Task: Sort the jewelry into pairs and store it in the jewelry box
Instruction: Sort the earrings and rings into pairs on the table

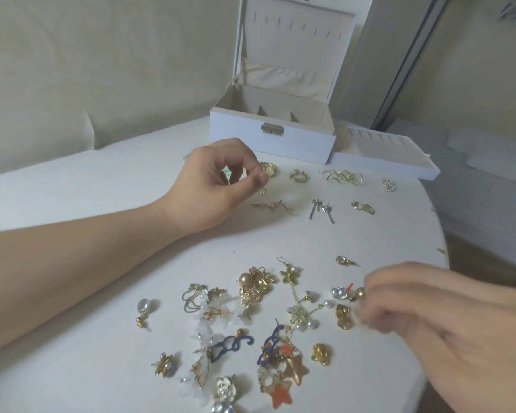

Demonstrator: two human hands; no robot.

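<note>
A white jewelry box (270, 138) stands open at the back of the white table, its lid upright. My left hand (218, 186) hovers in front of it, thumb and fingers pinched on a small gold earring (262, 190), beside a gold ring-like piece (269, 169). Sorted pairs lie in rows there: gold hoops (299, 176), wavy gold wires (343, 176), silver pins (322, 209). A mixed pile of earrings (251, 317) covers the near table. My right hand (429, 317), blurred, has its fingers at a gold pearl earring (359, 292) on the pile's right edge.
The box's removed tray (388, 158) sits to the right of the box. The round table's edge (441, 234) curves down the right side. A cream wall is behind, a mirror or door frame at the back right.
</note>
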